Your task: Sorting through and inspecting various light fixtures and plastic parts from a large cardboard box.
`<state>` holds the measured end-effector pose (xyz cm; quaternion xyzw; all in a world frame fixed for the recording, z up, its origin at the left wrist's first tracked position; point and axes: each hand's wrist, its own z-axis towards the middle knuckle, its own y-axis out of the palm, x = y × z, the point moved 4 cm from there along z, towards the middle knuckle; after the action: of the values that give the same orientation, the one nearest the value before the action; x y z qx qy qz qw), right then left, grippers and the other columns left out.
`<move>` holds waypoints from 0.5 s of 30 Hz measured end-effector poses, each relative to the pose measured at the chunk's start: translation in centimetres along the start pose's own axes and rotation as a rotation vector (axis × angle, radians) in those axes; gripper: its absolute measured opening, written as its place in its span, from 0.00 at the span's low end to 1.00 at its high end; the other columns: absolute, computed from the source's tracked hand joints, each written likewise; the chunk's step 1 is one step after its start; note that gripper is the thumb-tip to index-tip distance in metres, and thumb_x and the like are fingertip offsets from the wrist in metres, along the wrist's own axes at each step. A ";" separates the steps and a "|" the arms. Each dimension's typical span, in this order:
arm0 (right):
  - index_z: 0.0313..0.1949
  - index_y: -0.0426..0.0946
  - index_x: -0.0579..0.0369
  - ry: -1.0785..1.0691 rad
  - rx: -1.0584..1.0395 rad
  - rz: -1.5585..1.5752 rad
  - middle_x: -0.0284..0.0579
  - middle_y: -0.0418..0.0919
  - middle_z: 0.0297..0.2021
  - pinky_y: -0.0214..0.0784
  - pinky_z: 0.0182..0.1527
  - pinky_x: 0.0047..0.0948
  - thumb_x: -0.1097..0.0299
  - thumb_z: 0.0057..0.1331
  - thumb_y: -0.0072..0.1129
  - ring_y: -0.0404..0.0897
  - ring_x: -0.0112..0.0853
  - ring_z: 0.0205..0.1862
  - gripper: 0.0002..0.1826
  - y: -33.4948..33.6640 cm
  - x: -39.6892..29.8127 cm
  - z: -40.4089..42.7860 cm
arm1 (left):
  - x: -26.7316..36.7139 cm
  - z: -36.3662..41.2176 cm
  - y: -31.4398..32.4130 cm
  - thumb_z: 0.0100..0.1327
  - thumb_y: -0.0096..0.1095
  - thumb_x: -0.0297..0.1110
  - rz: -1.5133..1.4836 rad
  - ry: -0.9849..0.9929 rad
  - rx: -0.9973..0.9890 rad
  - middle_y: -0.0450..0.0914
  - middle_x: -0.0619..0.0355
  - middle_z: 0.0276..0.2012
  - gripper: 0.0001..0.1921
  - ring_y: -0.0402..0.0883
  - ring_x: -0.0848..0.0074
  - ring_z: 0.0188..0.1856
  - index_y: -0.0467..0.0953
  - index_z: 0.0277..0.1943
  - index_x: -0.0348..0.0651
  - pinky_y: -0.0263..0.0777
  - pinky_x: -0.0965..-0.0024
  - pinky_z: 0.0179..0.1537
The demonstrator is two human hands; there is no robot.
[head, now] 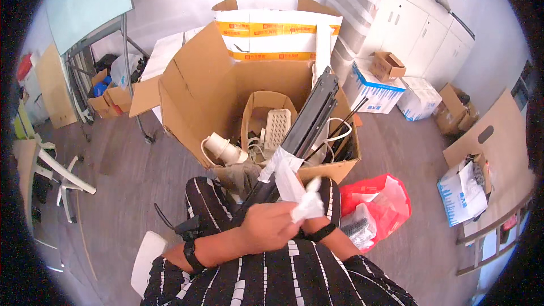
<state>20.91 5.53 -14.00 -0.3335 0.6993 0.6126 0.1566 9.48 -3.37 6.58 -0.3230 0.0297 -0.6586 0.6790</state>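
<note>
A bundle of long black metal bars slants from my lap up over an open cardboard box. White plastic film or tape wraps the bundle's lower part, and a loose strip of it runs down towards me. My left hand pinches the crumpled white end of this strip in front of my body. Behind it, my right hand is mostly hidden by the left hand and the white material, so its grip cannot be made out.
Inside the box are a cream perforated plastic case, a cream cylindrical part and thin black rods. A red plastic bag lies on the floor at right. White office-chair legs stand at left, small cartons at back right.
</note>
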 end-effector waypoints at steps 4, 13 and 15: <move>0.46 0.71 0.57 0.023 0.004 0.013 0.40 0.76 0.41 0.70 0.44 0.33 0.64 0.57 0.53 0.77 0.32 0.40 0.18 2.2 -0.3 -1.0 | 0.3 -0.3 1.9 0.47 0.63 0.25 -0.069 0.069 -0.080 0.78 0.52 0.30 0.05 0.79 0.67 0.27 0.75 0.28 0.35 0.74 0.69 0.27; 0.45 0.71 0.57 0.024 -0.020 0.009 0.40 0.76 0.40 0.70 0.44 0.33 0.63 0.56 0.54 0.76 0.32 0.40 0.18 3.2 -0.5 -1.3 | 1.2 -0.2 1.5 0.49 0.62 0.32 0.044 0.243 -0.362 0.79 0.51 0.38 0.09 0.80 0.66 0.39 0.76 0.32 0.38 0.73 0.61 0.43; 0.44 0.72 0.57 0.011 -0.025 0.013 0.40 0.76 0.40 0.69 0.44 0.33 0.63 0.56 0.54 0.76 0.32 0.40 0.17 3.2 -0.7 -1.9 | 1.2 0.7 0.9 0.49 0.61 0.34 0.154 0.243 -0.310 0.80 0.53 0.38 0.09 0.79 0.69 0.40 0.77 0.33 0.40 0.68 0.59 0.49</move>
<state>19.68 4.01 -10.74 -0.3345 0.6946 0.6202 0.1446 10.71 -4.29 7.19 -0.3386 0.2368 -0.6262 0.6611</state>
